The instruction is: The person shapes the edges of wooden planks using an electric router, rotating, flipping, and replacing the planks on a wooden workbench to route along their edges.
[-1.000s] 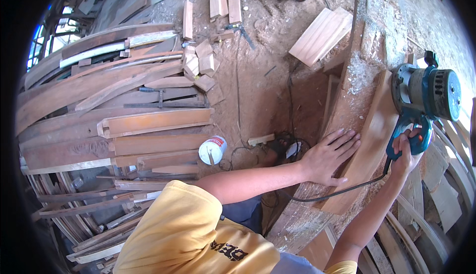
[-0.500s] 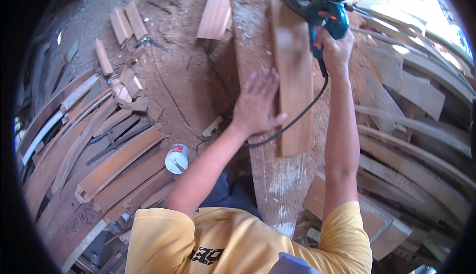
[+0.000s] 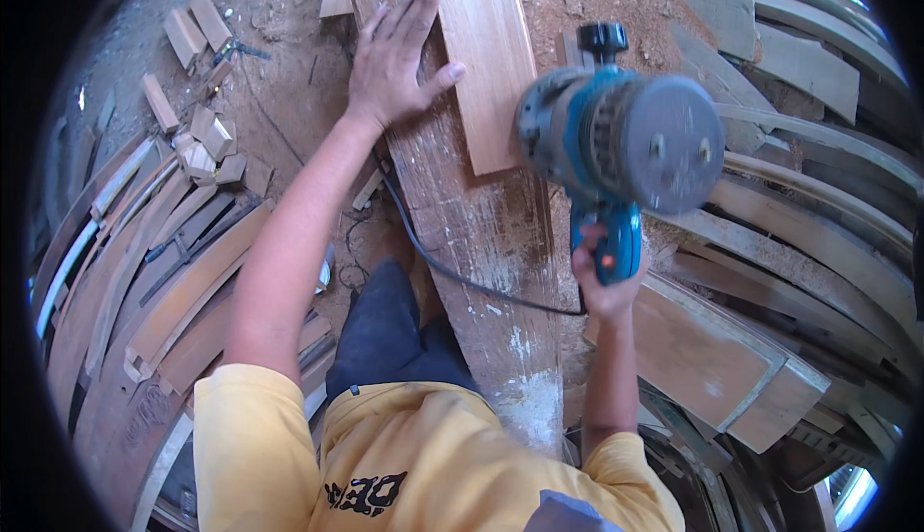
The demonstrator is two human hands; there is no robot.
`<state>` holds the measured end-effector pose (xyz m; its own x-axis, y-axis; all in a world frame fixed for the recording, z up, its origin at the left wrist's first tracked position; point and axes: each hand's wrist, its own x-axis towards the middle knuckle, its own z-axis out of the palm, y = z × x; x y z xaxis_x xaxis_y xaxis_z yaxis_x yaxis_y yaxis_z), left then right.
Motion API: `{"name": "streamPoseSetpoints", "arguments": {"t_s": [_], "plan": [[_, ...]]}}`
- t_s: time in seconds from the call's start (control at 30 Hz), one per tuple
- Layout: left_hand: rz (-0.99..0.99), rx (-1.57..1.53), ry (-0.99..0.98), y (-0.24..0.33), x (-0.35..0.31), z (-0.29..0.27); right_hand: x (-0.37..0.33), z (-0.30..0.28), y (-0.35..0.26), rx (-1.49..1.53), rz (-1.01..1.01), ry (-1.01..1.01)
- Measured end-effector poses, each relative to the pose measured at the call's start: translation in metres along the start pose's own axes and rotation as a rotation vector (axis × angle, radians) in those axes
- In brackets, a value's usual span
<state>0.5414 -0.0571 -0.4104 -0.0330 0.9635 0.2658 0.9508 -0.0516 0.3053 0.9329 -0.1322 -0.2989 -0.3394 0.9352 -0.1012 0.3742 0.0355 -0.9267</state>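
Note:
With its trigger handle gripped in my right hand (image 3: 608, 272), a teal and grey power router (image 3: 597, 138) sits at the right edge of a light reddish plank (image 3: 486, 70), by its near end. The router's body hides where its base meets the wood. A black cord runs from the handle leftward across a worn, paint-spattered beam (image 3: 481, 234) that bears the plank. My left hand (image 3: 395, 70) lies flat on the beam, fingers stretched and thumb spread, against the plank's left edge.
Long curved wood pieces (image 3: 818, 224) are stacked at the right, beside a panel (image 3: 712, 349). More boards (image 3: 192, 291) pile up at the left, with small wooden blocks (image 3: 197, 32) farther off. Sawdust (image 3: 558, 12) covers the ground.
The router in my right hand has come from the plank's far part back to its near right end. My view has shifted forward; my left hand stays flat beside the plank.

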Motion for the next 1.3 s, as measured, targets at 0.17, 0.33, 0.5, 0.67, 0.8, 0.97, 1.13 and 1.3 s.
{"name": "streamPoseSetpoints", "arguments": {"t_s": [0.17,0.33,0.5,0.67,0.8,0.97,1.13,1.3], "plan": [[0.052,0.09,0.041,0.019,-0.008,0.003,-0.073,-0.02,0.011,-0.081,-0.019,-0.058],[0.163,0.001,-0.155,0.019,-0.02,-0.014,-0.093,-0.018,0.029,0.004,0.032,-0.031],[0.158,0.023,-0.173,0.017,-0.026,-0.017,-0.092,-0.009,0.034,0.217,0.114,-0.063],[0.157,0.036,-0.189,0.019,-0.025,-0.013,-0.083,-0.001,0.035,0.174,0.011,-0.16],[0.143,-0.057,-0.025,0.007,-0.032,0.004,-0.073,0.004,0.039,0.166,-0.033,-0.213],[0.136,0.064,-0.065,0.0,-0.025,0.014,-0.029,0.018,0.028,0.283,0.028,-0.201],[0.106,0.071,-0.166,-0.01,-0.021,0.01,0.021,0.038,0.023,0.285,0.043,-0.181],[0.04,0.049,-0.229,-0.021,-0.007,0.005,0.091,0.066,0.007,0.244,0.105,-0.137]]}}
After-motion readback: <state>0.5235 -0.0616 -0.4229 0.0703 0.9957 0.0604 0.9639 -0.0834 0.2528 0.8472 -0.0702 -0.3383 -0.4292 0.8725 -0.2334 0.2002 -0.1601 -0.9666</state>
